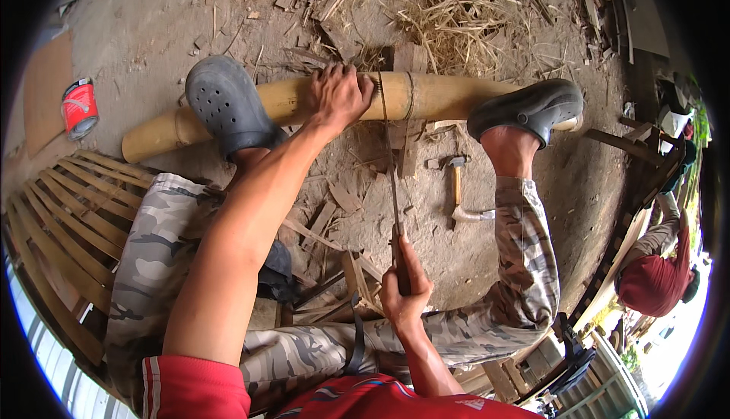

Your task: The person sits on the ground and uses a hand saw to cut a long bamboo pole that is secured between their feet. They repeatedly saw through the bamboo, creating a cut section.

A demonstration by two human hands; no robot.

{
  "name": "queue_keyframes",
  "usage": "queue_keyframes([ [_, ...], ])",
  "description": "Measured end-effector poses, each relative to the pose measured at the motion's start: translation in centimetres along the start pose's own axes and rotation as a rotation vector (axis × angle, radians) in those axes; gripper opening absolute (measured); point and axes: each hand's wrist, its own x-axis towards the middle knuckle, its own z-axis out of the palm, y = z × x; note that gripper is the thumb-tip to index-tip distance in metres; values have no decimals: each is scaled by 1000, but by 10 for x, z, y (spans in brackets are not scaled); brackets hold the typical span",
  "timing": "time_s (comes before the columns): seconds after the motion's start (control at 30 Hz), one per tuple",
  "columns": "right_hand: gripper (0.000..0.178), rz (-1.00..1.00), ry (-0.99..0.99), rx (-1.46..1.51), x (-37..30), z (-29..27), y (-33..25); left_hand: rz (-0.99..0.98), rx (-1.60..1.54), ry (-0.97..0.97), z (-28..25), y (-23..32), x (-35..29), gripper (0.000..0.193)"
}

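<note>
A thick yellow bamboo pole (426,93) lies across the dirt floor, pinned under my two dark rubber clogs (225,104) (528,107). My left hand (338,96) presses down on top of the pole near its middle. My right hand (403,288) grips the handle of a thin hand saw (391,162). Its blade runs away from me and meets the pole just right of my left hand, beside dark ring marks on the bamboo.
A hammer (458,195) lies on the ground between my feet. Wood chips and straw-like shavings (450,17) litter the floor. Split bamboo slats (73,214) are stacked at the left, a red can (79,107) beyond them. Another person in red (655,276) crouches at the right.
</note>
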Motion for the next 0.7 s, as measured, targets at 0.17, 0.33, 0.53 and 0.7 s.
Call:
queue_keyframes([
  [0.17, 60, -155, 50, -65, 168, 55, -12, 6, -45, -176, -19, 25, 5, 50],
  [0.33, 62, -154, 15, 89, 94, 59, -12, 36, -4, 79, 8, -40, -3, 51],
  [0.53, 59, -60, -35, -29, 50, 27, -23, 106, 65, 266, 24, -42, -5, 54],
  [0.7, 58, -9, 14, 48, 178, 60, -27, -54, 5, -265, -23, 31, 10, 35],
])
